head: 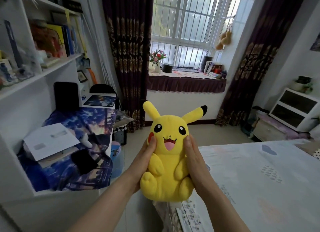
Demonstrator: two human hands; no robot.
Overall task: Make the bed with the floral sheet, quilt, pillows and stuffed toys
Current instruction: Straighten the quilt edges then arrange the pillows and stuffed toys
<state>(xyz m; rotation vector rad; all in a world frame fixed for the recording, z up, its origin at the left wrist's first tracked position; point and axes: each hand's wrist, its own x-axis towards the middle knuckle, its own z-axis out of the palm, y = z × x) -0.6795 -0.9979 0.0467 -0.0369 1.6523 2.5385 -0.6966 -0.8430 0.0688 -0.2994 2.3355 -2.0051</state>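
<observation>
A yellow stuffed toy (168,155) with black-tipped ears and red cheeks faces me, held upright in the air between both hands. My left hand (144,160) grips its left side, thumb on the cheek. My right hand (194,162) grips its right side, thumb by the other cheek. The toy hangs above the near left corner of the bed, which is covered with a pale floral sheet (256,176). No quilt or pillows are clearly in view.
A white desk with shelves (43,72) stands at the left, topped by a blue printed cloth (83,127), papers and a dark pouch. A curtained window with a sill (186,79) is ahead. A white cabinet (294,108) stands at the right. Tiled floor lies between desk and bed.
</observation>
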